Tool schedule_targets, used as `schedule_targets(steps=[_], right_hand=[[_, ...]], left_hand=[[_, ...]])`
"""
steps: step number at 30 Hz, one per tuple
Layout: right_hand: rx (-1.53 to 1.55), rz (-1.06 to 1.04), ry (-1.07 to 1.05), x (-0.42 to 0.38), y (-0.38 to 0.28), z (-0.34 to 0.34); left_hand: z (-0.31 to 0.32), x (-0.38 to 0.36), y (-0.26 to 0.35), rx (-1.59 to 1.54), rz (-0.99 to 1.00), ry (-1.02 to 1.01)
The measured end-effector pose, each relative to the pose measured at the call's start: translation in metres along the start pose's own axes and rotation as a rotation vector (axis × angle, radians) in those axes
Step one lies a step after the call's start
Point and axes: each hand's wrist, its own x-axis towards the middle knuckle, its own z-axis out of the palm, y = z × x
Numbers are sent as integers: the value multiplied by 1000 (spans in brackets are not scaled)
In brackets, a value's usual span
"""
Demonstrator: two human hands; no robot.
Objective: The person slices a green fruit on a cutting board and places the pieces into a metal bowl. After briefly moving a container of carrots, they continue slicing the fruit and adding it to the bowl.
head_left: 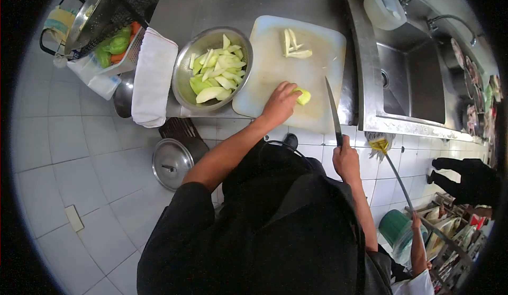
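Observation:
My left hand (pixel 282 103) is closed on a pale green vegetable piece (pixel 302 96) near the front of the white cutting board (pixel 264 35). The fingers cover part of the piece, and its exact kind does not show. In my right hand (pixel 345 160) is a long knife (pixel 334 104), held by its dark handle just past the board's front edge, the blade reaching over the board's right side. Several cut pale strips (pixel 296 46) lie near the board's far edge. Left of the board, a metal bowl (pixel 178 75) holds many pale green wedges (pixel 219 70).
A folded white cloth (pixel 153 78) hangs left of the bowl. Beyond it are a basket of vegetables (pixel 119 43) and a colander (pixel 87 20). A steel sink (pixel 402 83) stands at right. Behind, other people are present; one person's hand (pixel 416 221) grips a mop (pixel 382 146).

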Motion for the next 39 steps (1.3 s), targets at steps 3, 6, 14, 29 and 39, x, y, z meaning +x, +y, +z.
schedule_targets(steps=[3,6,14,29,39], right_hand=[[-112,-16,-64,-2,-21,-12],[-96,-64,-110,-7,-37,-13],[-193,-72,-174,-6,-46,-9],[-116,-155,-147,34,-60,5],[-221,-155,-191,24,-62,6]], left_hand=[[-2,5,13,27,-5,29],[-5,3,14,28,9,39],[1,4,4,-59,-7,53],[-14,-8,-5,-111,-104,188],[-4,4,-9,-130,-136,147]])
